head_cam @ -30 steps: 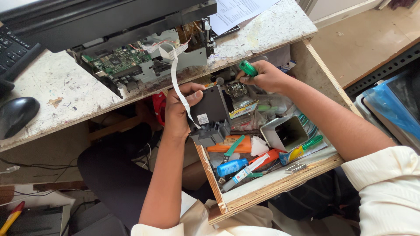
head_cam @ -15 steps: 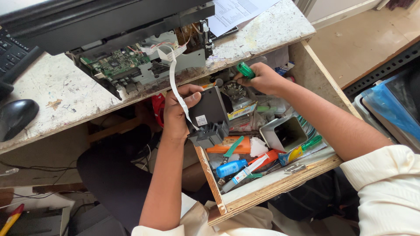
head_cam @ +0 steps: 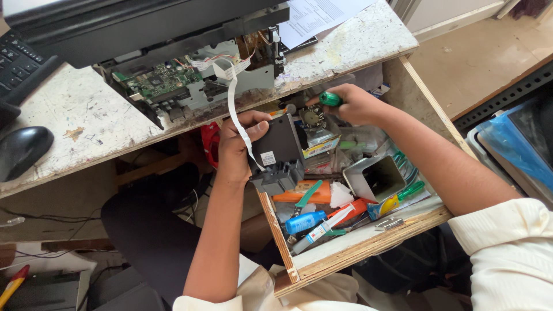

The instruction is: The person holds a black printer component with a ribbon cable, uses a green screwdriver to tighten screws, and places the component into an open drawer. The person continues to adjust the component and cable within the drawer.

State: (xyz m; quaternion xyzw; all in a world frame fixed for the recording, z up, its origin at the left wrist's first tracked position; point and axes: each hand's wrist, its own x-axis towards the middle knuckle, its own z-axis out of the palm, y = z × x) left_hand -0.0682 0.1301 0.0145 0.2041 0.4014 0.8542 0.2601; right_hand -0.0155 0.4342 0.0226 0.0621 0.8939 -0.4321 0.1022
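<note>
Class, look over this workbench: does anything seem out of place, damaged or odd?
Yes. The machine on the scuffed table has its circuit board exposed, and a white ribbon cable dangles over the edge to the dark module in the left hand. The drawer below is a jumble of tools.

Black mouse, keyboard on desk; paper sheet top right.
</note>
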